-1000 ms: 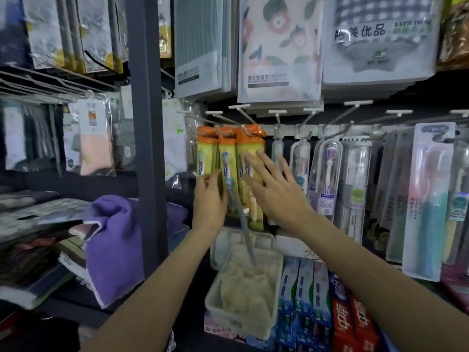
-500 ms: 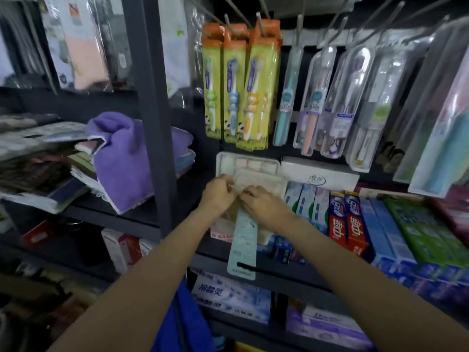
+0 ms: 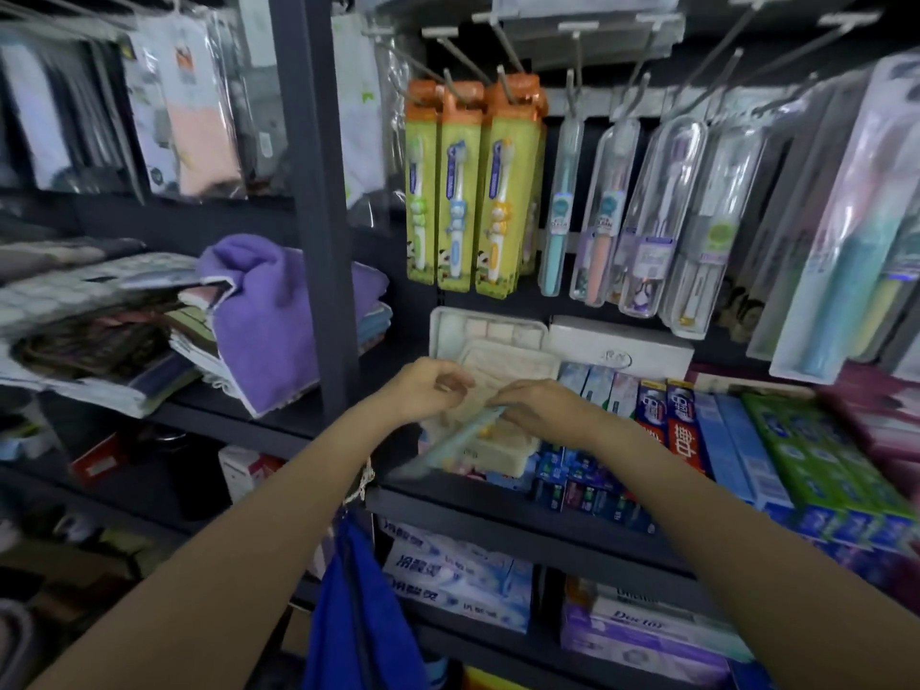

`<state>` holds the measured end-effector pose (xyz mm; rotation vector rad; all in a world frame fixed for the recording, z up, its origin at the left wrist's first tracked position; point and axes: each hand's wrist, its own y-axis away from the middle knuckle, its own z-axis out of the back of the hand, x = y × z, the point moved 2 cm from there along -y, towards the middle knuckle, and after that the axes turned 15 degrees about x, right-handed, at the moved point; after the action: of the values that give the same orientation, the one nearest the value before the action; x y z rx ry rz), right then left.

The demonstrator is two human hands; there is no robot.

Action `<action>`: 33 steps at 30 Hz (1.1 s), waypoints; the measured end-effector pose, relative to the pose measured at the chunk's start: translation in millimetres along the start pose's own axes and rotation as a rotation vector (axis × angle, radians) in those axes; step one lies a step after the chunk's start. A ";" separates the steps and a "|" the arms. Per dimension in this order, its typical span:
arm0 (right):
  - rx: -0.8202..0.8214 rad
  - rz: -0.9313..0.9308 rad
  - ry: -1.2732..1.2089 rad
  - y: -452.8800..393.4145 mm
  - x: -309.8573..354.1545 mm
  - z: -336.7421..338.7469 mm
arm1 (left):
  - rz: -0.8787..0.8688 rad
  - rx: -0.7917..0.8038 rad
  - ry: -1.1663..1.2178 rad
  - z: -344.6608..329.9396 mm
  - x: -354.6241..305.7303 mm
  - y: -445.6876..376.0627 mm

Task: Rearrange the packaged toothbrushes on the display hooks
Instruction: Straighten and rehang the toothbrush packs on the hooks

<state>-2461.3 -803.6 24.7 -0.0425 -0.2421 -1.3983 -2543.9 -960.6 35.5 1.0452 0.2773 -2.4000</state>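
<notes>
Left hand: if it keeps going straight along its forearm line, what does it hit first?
Probably the white plastic bin just beyond the left hand, which points up and right toward it. The right hand sits beside that line. Depth is unclear, so the gap can't be judged.

A: Dim, cool light; faint glare on the clear toothbrush cases (image 3: pixel 662 216).
B: Lower shelves sink into shadow; edges bow and smear, and the pale packet (image 3: pixel 448 443) is motion-blurred.
</notes>
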 end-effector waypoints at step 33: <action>-0.844 -0.045 -0.791 4.9 35.6 162.1 | -0.121 -0.732 0.387 107.3 -95.2 -22.1</action>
<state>-2474.4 -809.2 190.2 -1.3049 -0.2844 -1.3848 -2567.6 -947.0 178.1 1.1203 1.2679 -1.8954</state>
